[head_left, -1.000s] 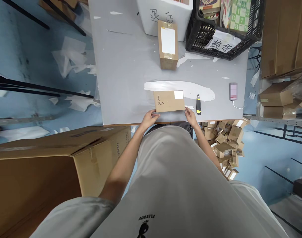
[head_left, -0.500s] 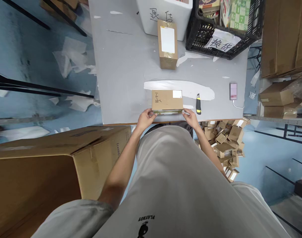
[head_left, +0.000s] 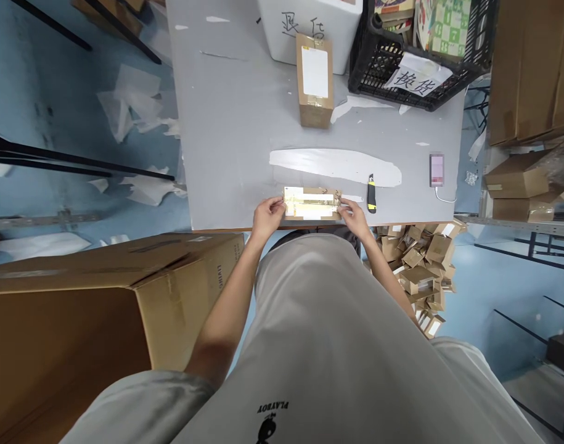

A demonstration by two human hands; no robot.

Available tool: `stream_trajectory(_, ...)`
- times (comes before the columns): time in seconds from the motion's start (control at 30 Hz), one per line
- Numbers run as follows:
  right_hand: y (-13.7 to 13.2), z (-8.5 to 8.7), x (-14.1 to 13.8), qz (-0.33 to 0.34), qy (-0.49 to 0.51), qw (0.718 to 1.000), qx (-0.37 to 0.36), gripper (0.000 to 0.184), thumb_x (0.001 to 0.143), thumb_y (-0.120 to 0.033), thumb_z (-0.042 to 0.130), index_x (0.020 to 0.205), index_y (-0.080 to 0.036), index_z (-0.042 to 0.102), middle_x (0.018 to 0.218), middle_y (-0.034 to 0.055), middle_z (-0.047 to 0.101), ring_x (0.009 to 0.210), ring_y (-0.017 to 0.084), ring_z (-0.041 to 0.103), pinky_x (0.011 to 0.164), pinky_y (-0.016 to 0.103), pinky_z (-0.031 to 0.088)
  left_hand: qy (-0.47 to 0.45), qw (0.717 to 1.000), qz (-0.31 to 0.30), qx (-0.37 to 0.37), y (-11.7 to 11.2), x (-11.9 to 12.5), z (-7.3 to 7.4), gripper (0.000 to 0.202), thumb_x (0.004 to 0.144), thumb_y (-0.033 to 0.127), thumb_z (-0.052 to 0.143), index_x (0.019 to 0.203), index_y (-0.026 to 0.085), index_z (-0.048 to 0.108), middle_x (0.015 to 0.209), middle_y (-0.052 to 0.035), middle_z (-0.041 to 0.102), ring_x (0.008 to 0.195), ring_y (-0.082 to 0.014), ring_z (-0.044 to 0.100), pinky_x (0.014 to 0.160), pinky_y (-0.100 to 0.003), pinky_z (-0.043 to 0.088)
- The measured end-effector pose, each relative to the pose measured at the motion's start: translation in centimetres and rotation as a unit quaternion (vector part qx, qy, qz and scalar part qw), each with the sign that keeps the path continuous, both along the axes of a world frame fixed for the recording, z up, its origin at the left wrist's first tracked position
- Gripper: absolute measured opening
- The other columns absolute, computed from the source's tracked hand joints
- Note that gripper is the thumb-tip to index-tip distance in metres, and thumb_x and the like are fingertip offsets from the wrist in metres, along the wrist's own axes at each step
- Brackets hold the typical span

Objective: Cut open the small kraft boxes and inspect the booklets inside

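Note:
A small cardboard box [head_left: 312,205] is between my hands near the table's front edge. Its upward face carries shiny tape and white label pieces. My left hand [head_left: 268,217] grips the box's left end, fingers closed on it. At the right end, my right hand [head_left: 354,219] pinches the corner in the same way. A yellow and black box cutter [head_left: 371,193] lies just right of my right hand. Beyond the box a long white strip of paper [head_left: 335,166] lies flat on the grey table [head_left: 230,135].
A taped carton [head_left: 314,80] with a white label stands farther back, before a white bin [head_left: 309,24]. Right of it is a black crate [head_left: 415,68] holding books. A phone [head_left: 436,170] with a cable lies at right. A large open carton [head_left: 184,302] stands at left.
The box has been turned in my hands: the plain face with handwriting faced up before, and now the taped, labelled face does. Both hands have stayed at its ends.

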State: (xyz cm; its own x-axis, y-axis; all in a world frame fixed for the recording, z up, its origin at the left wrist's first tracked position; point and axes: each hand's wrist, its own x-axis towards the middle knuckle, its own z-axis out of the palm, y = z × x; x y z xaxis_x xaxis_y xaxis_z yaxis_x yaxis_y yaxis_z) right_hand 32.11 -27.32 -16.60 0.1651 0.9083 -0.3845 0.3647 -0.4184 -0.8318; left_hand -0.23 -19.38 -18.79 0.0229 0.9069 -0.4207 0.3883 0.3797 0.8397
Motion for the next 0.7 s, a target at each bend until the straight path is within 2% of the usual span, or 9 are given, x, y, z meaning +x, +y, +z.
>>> stream_trajectory(0.1, -0.8, -0.6, 0.8, -0.023, -0.009, 1.000, -0.016, 0.065, 0.103, -0.064, 0.067, 0.150, -0.019, 0.069, 0.152, 0.0231, 0.075, 0.133, 0.037, 0.077, 0.120, 0.057, 0.060, -0.019, 1.000, 0.001, -0.021, -0.5, -1.5, -1.0, 0.041, 0.093, 0.035, 0.070, 0.126, 0.015, 0.082, 0.123, -0.0150, 0.085, 0.115, -0.0297, 0.081, 0.112, -0.045, 0.063)
stream_trajectory(0.2, -1.7, -1.4, 1.4, -0.032, -0.018, 0.998, -0.050, 0.056, 0.102, -0.052, 0.068, 0.146, -0.018, 0.072, 0.147, 0.0229, 0.079, 0.130, 0.036, 0.079, 0.120, 0.058, 0.060, -0.007, 0.999, -0.008, -0.043, -1.2, -2.6, -2.1, 0.047, 0.088, 0.028, 0.068, 0.132, 0.016, 0.081, 0.131, -0.0155, 0.085, 0.113, -0.0293, 0.081, 0.110, -0.045, 0.064)
stream_trajectory(0.33, -2.1, -2.4, 1.0, -0.023, -0.013, 0.996, -0.082, 0.051, 0.094, -0.033, 0.068, 0.143, -0.020, 0.077, 0.140, 0.0168, 0.084, 0.121, 0.031, 0.082, 0.120, 0.054, 0.061, -0.007, 0.997, -0.035, -0.072, -2.0, -2.4, -3.3, 0.067, 0.076, 0.021, 0.070, 0.142, 0.017, 0.077, 0.143, -0.0168, 0.082, 0.114, -0.0306, 0.081, 0.111, -0.048, 0.065)
stream_trajectory(0.4, -2.0, -2.7, 0.6, -0.012, -0.002, 0.996, -0.090, 0.054, 0.090, -0.028, 0.069, 0.144, -0.021, 0.078, 0.140, 0.0138, 0.084, 0.118, 0.030, 0.082, 0.121, 0.053, 0.061, -0.012, 0.996, -0.049, -0.078, -2.1, -1.8, -3.5, 0.068, 0.072, 0.022, 0.073, 0.140, 0.018, 0.079, 0.146, -0.0168, 0.080, 0.122, -0.0337, 0.080, 0.114, -0.051, 0.064)
stream_trajectory(0.47, -1.8, -2.6, 0.3, -0.002, 0.013, 0.996, -0.093, 0.058, 0.089, -0.029, 0.071, 0.145, -0.021, 0.079, 0.145, 0.0124, 0.083, 0.122, 0.030, 0.081, 0.124, 0.053, 0.059, -0.025, 0.995, -0.065, -0.065, -2.1, -1.5, -3.3, 0.063, 0.070, 0.025, 0.077, 0.132, 0.019, 0.083, 0.149, -0.0159, 0.079, 0.134, -0.0374, 0.076, 0.119, -0.053, 0.061)
stream_trajectory(0.57, -1.3, -2.0, 0.6, 0.004, 0.039, 0.997, -0.069, 0.060, 0.089, -0.039, 0.077, 0.147, -0.021, 0.080, 0.154, 0.0130, 0.078, 0.141, 0.034, 0.074, 0.129, 0.055, 0.055, -0.069, 0.995, -0.067, -0.038, -1.6, -1.3, -2.5, 0.056, 0.073, 0.038, 0.085, 0.126, 0.020, 0.086, 0.150, -0.0143, 0.079, 0.145, -0.0399, 0.071, 0.124, -0.053, 0.059)
stream_trajectory(0.63, -0.9, -1.3, 1.2, 0.001, 0.061, 0.997, -0.040, 0.062, 0.090, -0.048, 0.080, 0.145, -0.019, 0.081, 0.156, 0.0147, 0.076, 0.147, 0.036, 0.070, 0.129, 0.055, 0.055, -0.102, 0.993, -0.051, -0.037, -1.2, -1.3, -1.7, 0.058, 0.077, 0.051, 0.089, 0.125, 0.018, 0.086, 0.142, -0.0142, 0.083, 0.138, -0.0397, 0.075, 0.124, -0.054, 0.059)
stream_trajectory(0.7, -0.3, -0.7, 1.6, -0.001, 0.081, 0.997, -0.016, 0.064, 0.092, -0.056, 0.080, 0.145, -0.020, 0.081, 0.155, 0.0141, 0.077, 0.145, 0.035, 0.071, 0.128, 0.054, 0.056, -0.111, 0.992, -0.035, -0.038, -0.5, -1.2, -1.0, 0.065, 0.081, 0.063, 0.088, 0.127, 0.017, 0.085, 0.134, -0.0145, 0.085, 0.127, -0.0381, 0.079, 0.121, -0.054, 0.061)
